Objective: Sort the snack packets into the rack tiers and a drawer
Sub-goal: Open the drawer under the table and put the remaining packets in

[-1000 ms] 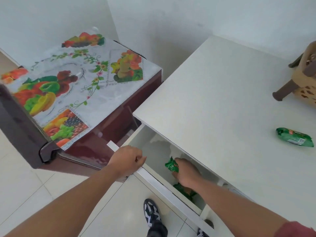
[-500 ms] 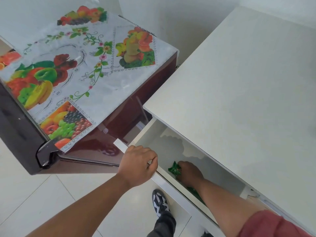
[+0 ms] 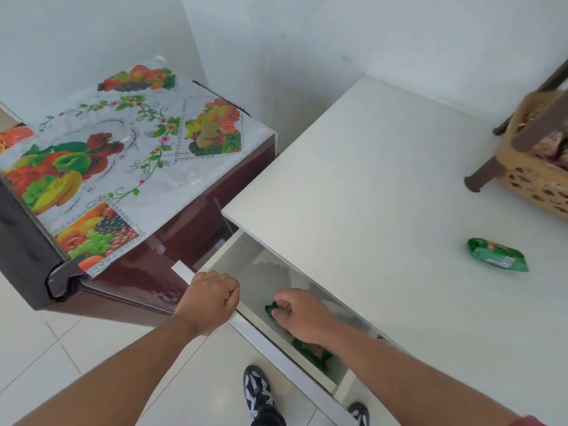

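Far left, the maroon fridge [image 3: 159, 272] sits under a fruit-print cover [image 3: 123, 155], just beside the white counter [image 3: 384, 210]. Your left hand [image 3: 212, 302] is curled over the top edge of the open drawer [image 3: 261, 330] front, fingers wrapped on the rim, holding nothing else. Your right hand [image 3: 302, 315] is down inside the drawer, fingers pinched closed on a green snack packet [image 3: 272, 309] at its left end. A 2nd green packet [image 3: 312, 353] lies on the drawer floor, partly hidden under your right wrist. Below, 2 dark sneakers [image 3: 258, 392] stand on the tiled floor. On the counter to the right, 1 more green packet [image 3: 496, 255] lies flat, well apart from the drawer. Far right, the tan perforated rack [image 3: 534, 167] with brown legs stands on the counter; its contents are too cropped to tell.
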